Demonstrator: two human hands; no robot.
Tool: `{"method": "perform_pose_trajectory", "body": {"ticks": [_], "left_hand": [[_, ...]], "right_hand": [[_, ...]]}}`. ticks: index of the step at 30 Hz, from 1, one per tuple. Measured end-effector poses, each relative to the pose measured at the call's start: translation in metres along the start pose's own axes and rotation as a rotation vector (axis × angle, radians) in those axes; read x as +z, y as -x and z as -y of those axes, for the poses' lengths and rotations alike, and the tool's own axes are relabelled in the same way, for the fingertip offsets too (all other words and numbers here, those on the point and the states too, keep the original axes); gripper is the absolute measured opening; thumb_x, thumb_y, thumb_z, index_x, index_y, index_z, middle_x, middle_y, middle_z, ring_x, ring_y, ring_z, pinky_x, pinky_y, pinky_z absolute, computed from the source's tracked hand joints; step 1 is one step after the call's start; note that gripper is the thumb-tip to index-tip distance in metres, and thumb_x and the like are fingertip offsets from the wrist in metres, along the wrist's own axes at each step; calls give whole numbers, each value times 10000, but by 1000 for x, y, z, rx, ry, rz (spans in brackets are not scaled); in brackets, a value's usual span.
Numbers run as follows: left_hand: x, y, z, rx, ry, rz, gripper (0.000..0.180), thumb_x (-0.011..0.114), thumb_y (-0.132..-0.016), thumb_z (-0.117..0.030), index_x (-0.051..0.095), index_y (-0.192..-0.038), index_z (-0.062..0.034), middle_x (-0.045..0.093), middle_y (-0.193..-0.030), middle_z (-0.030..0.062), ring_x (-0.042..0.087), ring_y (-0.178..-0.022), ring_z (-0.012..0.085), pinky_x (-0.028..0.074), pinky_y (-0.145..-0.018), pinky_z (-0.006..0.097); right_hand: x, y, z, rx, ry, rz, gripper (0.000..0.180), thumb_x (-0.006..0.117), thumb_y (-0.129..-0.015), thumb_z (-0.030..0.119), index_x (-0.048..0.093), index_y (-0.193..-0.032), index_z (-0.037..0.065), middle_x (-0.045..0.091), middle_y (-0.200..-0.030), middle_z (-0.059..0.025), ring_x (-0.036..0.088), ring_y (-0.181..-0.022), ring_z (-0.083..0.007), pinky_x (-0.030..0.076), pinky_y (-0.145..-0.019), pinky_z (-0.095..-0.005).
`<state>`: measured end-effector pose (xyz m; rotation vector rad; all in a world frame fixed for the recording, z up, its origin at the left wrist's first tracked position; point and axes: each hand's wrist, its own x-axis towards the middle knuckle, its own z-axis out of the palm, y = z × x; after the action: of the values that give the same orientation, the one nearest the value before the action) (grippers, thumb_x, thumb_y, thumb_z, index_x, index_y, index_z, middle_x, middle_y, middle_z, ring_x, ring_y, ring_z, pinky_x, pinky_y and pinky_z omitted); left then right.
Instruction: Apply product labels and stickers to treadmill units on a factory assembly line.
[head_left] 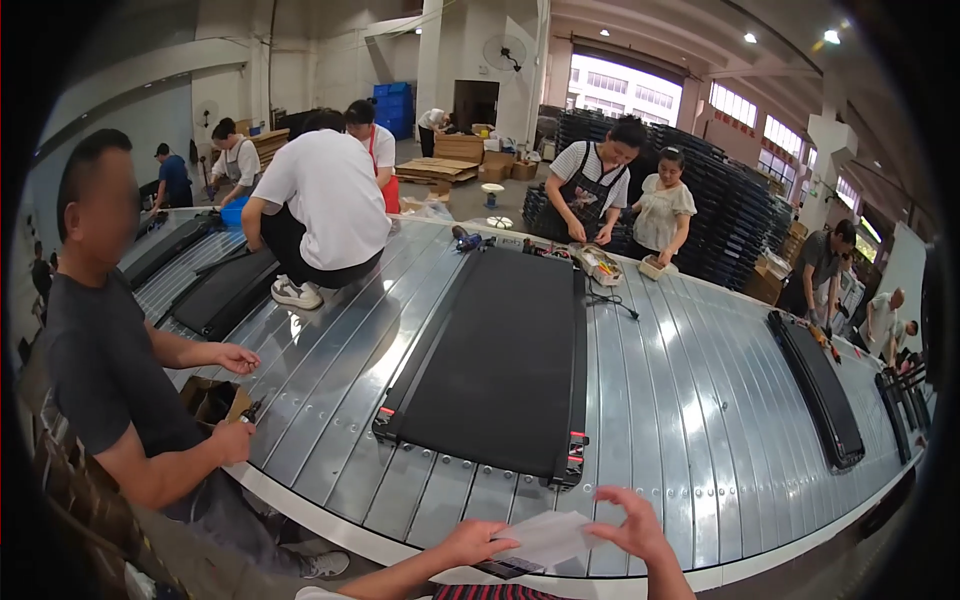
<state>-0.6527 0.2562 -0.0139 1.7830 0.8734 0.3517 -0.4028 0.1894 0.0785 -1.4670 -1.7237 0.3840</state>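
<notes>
My left hand (478, 543) pinches the left end of a thin, whitish, see-through piece (552, 538), which looks like a small plastic bag; what is inside, if anything, cannot be made out. At its right edge is my right hand (640, 528), thumb close to or touching the piece and the other fingers raised and spread apart. Both hands are over the near edge of a metal-slatted conveyor table (660, 450). Beyond them, a treadmill deck with a black belt (490, 370) lies flat, with red-marked parts at its near corners.
At my left a co-worker (110, 340) holds a tool beside an open cardboard box (205, 395). Another person (325, 200) squats on the table. Two people work across from me near a parts tray (600, 268) and cable (615, 300). Another black deck (815, 390) lies right.
</notes>
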Motion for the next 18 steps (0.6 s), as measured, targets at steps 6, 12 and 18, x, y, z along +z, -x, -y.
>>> {"method": "perform_pose_trajectory", "body": {"ticks": [6, 12, 18], "left_hand": [[34, -2, -25, 270, -303, -164, 274, 533, -790, -377, 579, -801, -106, 571, -680, 128, 547, -624, 320, 429, -533, 388], [97, -28, -36, 442, -394, -248, 213, 523, -806, -327, 567, -843, -122, 548, -634, 115, 528, -565, 320, 419, -505, 397], [147, -45, -44, 350, -489, -197, 141, 498, -796, -254, 497, -788, -113, 533, -624, 144, 519, -593, 355, 396, -508, 445]], "right_hand": [[-18, 11, -18, 137, -39, 482, 214, 665, -719, 217, 621, -870, 71, 606, -715, -95, 586, -634, -222, 456, -579, -288], [-69, 38, -51, 74, -219, 474, 195, 642, -726, 112, 611, -908, 48, 596, -803, -90, 573, -672, -168, 460, -595, -261], [-94, 58, -75, 355, -511, 601, 222, 605, -740, 73, 596, -955, 19, 609, -851, -63, 557, -756, -130, 460, -662, -254]]}}
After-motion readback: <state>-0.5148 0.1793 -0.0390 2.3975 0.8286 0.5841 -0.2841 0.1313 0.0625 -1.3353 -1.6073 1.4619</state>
